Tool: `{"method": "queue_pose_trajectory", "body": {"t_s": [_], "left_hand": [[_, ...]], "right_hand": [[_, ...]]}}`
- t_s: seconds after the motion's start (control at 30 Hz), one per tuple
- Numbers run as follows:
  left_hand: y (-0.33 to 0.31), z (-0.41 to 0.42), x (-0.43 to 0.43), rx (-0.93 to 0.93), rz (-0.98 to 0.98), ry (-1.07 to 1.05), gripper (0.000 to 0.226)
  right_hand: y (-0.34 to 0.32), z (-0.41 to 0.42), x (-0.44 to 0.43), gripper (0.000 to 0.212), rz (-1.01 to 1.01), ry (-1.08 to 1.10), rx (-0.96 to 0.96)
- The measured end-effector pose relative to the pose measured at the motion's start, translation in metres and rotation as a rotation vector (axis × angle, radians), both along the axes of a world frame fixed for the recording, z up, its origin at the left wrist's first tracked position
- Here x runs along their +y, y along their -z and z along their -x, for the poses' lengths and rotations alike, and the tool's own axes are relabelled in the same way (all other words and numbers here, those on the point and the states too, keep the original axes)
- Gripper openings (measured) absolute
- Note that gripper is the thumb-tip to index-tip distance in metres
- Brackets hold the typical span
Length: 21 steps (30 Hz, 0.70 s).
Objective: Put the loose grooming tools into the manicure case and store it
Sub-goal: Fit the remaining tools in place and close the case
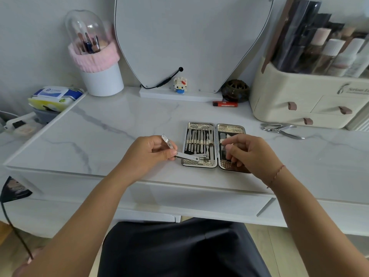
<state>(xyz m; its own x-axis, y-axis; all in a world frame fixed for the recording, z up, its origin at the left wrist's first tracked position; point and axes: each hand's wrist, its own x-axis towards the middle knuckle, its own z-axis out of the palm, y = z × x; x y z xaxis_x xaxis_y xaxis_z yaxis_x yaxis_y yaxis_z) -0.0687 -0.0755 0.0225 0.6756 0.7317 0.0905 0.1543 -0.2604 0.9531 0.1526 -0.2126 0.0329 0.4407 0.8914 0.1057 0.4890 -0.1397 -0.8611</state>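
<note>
The manicure case (pixel 200 124) lies open and flat on the marble tabletop, its left half lined with several steel tools under straps. My left hand (pixel 148 151) pinches a steel nail clipper (pixel 191 156) whose head reaches over the case's lower left corner; a second metal piece (pixel 166 139) sticks up above its fingers. My right hand (pixel 249 151) hovers over the case's right half with curled fingers at the strap there; what it holds is hidden. Loose clippers and nippers (pixel 281 129) lie on the table to the right of the case.
A cream drawer organizer (pixel 295 100) with bottles stands at the back right. A red lighter (pixel 225 103), a dark round bowl (pixel 235 92), a mirror (pixel 189 37) and a small toy figure (pixel 180 84) line the back. A brush holder (pixel 99 62) and wipes pack (pixel 55 96) sit left.
</note>
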Motion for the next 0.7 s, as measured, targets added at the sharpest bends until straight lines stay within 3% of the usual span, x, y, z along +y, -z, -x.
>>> {"method": "queue_pose_trajectory", "body": {"t_s": [0.2, 0.7], "left_hand": [[-0.0049, 0.0018, 0.0021, 0.058, -0.064, 0.016, 0.005], [-0.0087, -0.0038, 0.0051, 0.067, 0.072, 0.087, 0.009]], "right_hand": [[-0.0005, -0.0006, 0.0005, 0.014, 0.013, -0.009, 0.007], [0.0014, -0.0021, 0.0017, 0.012, 0.028, -0.025, 0.016]]}}
